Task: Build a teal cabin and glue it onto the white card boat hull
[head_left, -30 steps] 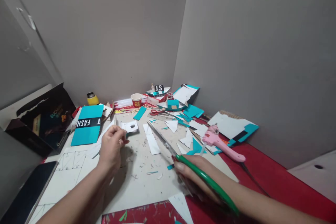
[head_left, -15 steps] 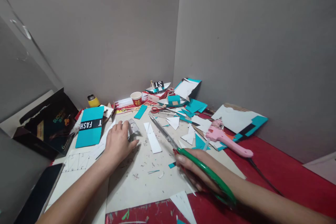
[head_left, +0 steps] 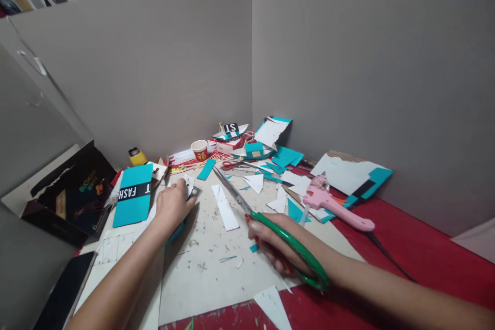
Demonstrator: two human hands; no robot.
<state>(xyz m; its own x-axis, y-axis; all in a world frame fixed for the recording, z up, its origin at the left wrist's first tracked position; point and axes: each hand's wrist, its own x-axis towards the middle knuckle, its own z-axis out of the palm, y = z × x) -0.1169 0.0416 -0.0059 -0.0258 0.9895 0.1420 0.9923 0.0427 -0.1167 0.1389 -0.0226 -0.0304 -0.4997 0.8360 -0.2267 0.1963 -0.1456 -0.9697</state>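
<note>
My right hand (head_left: 276,242) grips a pair of green-handled scissors (head_left: 288,234). Their long blades point up and left, nearly closed, over a white card strip (head_left: 225,207) lying on the board. On the left, my left hand (head_left: 174,203) has its fingers curled over a piece of white card (head_left: 187,183), which shows past the fingertips. A teal edge shows under the wrist; whether it belongs to the same card I cannot tell. A teal card panel with black lettering (head_left: 133,206) lies beside that hand.
A pink glue gun (head_left: 336,206) lies at the right among card scraps. Two small card boats (head_left: 253,152) and a paper cup (head_left: 199,150) stand at the back. At the left are a black box (head_left: 73,196), a yellow bottle (head_left: 137,157) and a dark flat device (head_left: 65,291).
The view has shifted slightly. My left hand stays at the card, where a teal edge now shows under the wrist. The scissors have moved a little left, their blades still nearly closed.
</note>
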